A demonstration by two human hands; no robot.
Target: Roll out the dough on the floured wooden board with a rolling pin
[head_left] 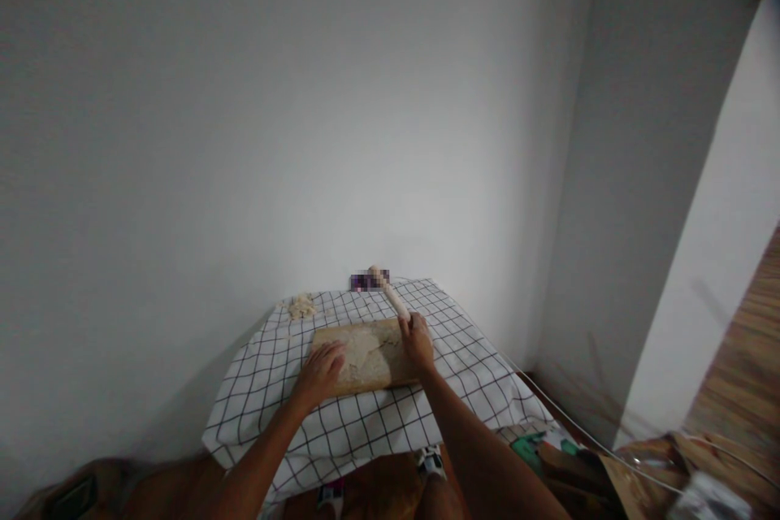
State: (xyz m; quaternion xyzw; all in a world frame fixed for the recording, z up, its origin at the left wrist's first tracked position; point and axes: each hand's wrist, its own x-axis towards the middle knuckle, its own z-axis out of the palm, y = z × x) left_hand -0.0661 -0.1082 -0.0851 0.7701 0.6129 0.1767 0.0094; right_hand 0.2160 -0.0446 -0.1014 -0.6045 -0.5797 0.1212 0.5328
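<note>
A wooden board (353,384) lies on a white checked cloth, with a pale, floury sheet that looks like rolled dough (366,347) spread over it. My left hand (322,370) rests flat on the board's left end, fingers stretched out and holding nothing. At the right end, my right hand (418,344) is closed around the near end of a pale rolling pin (396,300). The pin points away from me, over the board's far edge towards the wall. Its far end runs into a blurred-out patch.
Pale scraps (301,306) lie at the back left of the checked cloth (463,390). A pixelated dark object (359,283) sits by the wall. Along the right runs a white cable (578,427); bags and boxes (542,455) stand on the floor at lower right.
</note>
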